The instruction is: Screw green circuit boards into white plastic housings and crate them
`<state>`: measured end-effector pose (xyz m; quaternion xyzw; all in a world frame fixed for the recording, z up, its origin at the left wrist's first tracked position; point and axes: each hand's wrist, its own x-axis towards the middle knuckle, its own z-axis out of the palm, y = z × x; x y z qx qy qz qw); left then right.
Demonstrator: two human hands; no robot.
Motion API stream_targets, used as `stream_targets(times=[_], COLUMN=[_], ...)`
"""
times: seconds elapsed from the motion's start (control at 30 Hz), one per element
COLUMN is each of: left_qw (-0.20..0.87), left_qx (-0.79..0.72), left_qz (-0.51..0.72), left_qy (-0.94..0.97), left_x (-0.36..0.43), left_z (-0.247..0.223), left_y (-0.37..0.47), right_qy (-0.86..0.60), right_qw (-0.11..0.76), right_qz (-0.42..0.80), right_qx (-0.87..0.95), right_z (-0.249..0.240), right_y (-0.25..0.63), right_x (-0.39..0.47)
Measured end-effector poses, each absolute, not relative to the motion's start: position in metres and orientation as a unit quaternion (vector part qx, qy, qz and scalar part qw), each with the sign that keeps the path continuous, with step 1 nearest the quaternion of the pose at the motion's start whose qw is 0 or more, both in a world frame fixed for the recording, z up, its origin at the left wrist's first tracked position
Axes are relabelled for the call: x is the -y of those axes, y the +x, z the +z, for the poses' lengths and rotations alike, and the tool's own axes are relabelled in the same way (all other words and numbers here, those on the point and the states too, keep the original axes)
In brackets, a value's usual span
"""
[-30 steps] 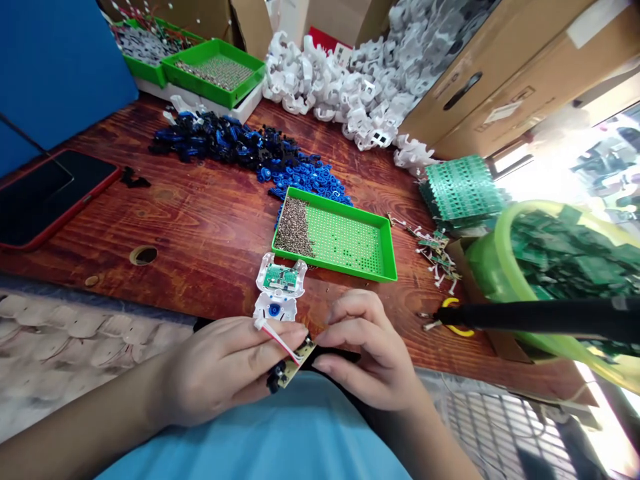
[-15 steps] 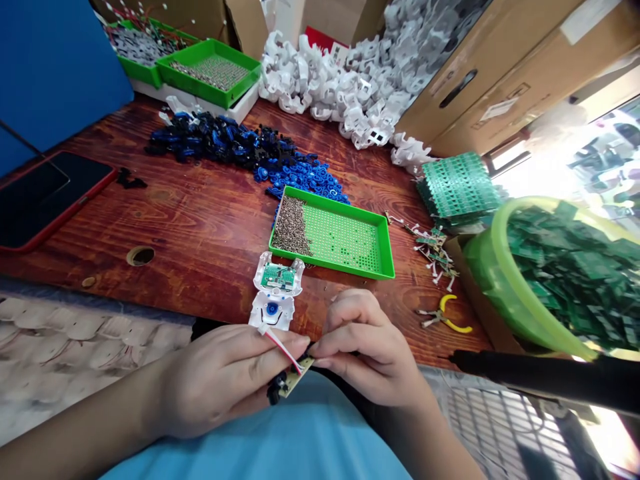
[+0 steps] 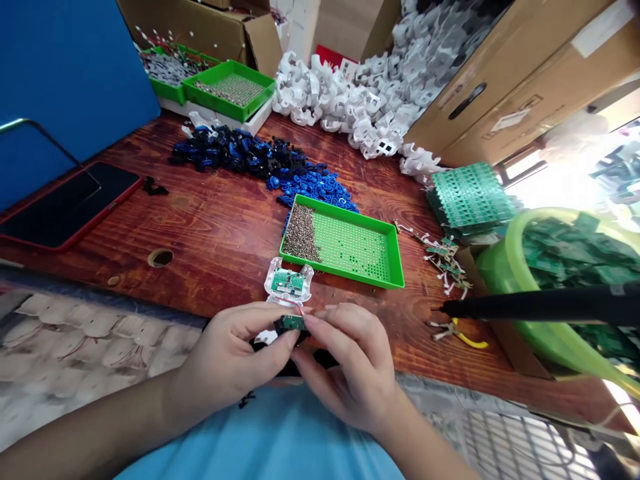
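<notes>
Between the fingertips of both hands is a small circuit board [image 3: 293, 322] with black parts on it and a red-and-white wire rising from its top. My left hand [image 3: 245, 343] pinches it from the left, thumb in front. My right hand [image 3: 347, 357] grips its right end between thumb and fingers. Just beyond my hands, at the table's near edge, lies an opened white plastic shell [image 3: 269, 283] with a green circuit board [image 3: 287, 283] in its far half. Its near half is mostly covered by my fingers.
A green tray [image 3: 350, 243] of small screws sits past the shell. Blue and black parts [image 3: 240, 153] and white shells [image 3: 340, 100] are heaped behind. At right are yellow-handled pliers [image 3: 470, 339], a black rod-like tool [image 3: 530, 303] and a green tub [image 3: 515, 247]. A phone [image 3: 70, 203] lies left.
Both hands have raised the small board toward the shell and turned it, so its green side now shows. The black tool at right appears higher in view, over the tub.
</notes>
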<state>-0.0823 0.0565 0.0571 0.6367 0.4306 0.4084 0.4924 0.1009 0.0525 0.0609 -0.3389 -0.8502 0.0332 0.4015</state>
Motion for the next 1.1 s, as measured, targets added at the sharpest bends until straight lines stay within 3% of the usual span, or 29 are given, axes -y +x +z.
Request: stream_targets(times=[0.27, 0.43, 0.5, 0.63, 0.7, 0.93, 1.1], left_qw=[0.543, 0.638, 0.615, 0.47, 0.462, 0.591, 0.65], left_qx=[-0.483, -0.461, -0.48, -0.555, -0.571, -0.552, -0.53], left_qz=[0.384, 0.347, 0.333, 0.29, 0.281, 0.273, 0.288], left_qy=[0.57, 0.509, 0.53, 0.622, 0.618, 0.521, 0.463], left_x=[-0.06, -0.064, -0.067, -0.069, -0.067, -0.057, -0.057], left_z=[0.062, 0.057, 0.055, 0.048, 0.041, 0.023, 0.019], left_y=[-0.084, -0.092, -0.1, -0.115, -0.117, -0.107, -0.101], right_qy=[-0.394, -0.392, -0.403, -0.43, -0.427, -0.438, -0.451], right_qw=[0.366, 0.359, 0.384, 0.405, 0.369, 0.262, 0.248], right_qz=[0.055, 0.026, -0.009, -0.063, -0.026, 0.115, 0.168], right_qx=[0.841, 0.847, 0.831, 0.804, 0.825, 0.852, 0.841], right_z=[0.064, 0.059, 0.055, 0.043, 0.036, 0.026, 0.029], right_y=[0.09, 0.093, 0.098, 0.108, 0.109, 0.101, 0.103], right_x=[-0.06, -0.074, -0.085, -0.102, -0.104, -0.086, -0.078])
